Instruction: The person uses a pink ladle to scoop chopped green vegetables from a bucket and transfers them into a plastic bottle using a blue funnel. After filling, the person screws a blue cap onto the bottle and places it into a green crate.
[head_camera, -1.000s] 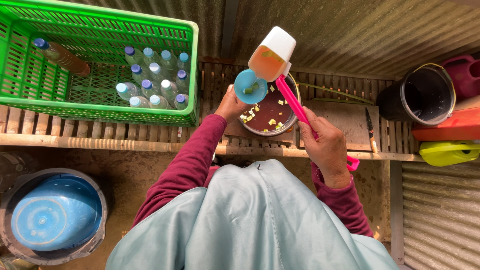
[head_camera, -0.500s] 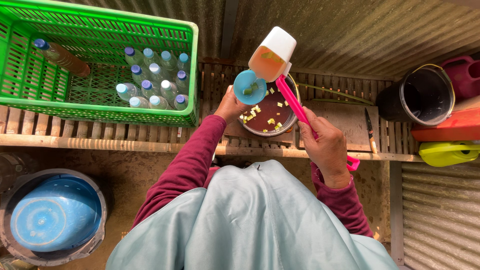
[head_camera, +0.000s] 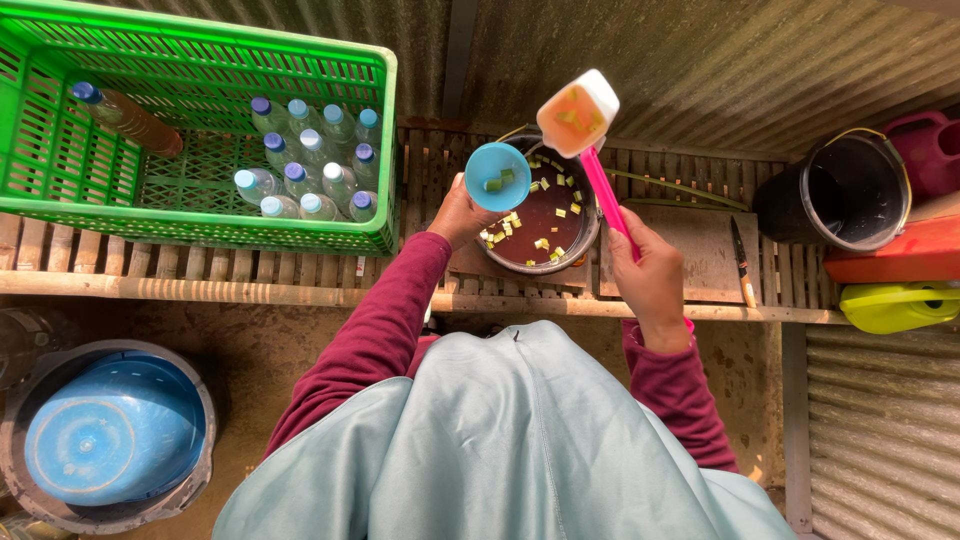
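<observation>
Since the earlier frame, the ladle cup (head_camera: 577, 112) is being shown tipped more toward the camera, its amber liquid and yellow pieces now exposed. Fingers of the right hand (head_camera: 652, 275) are being kept wrapped around the pink ladle handle (head_camera: 608, 198), with the cup being held above the far rim of the pot (head_camera: 540, 215). A blue funnel (head_camera: 497, 176) is being gripped from beneath by the left hand (head_camera: 458, 212), just beside the cup. Capped bottles (head_camera: 310, 165) are being stored in the green crate (head_camera: 200, 70); a knife (head_camera: 741, 262) is lying on the slatted bench (head_camera: 150, 255).
</observation>
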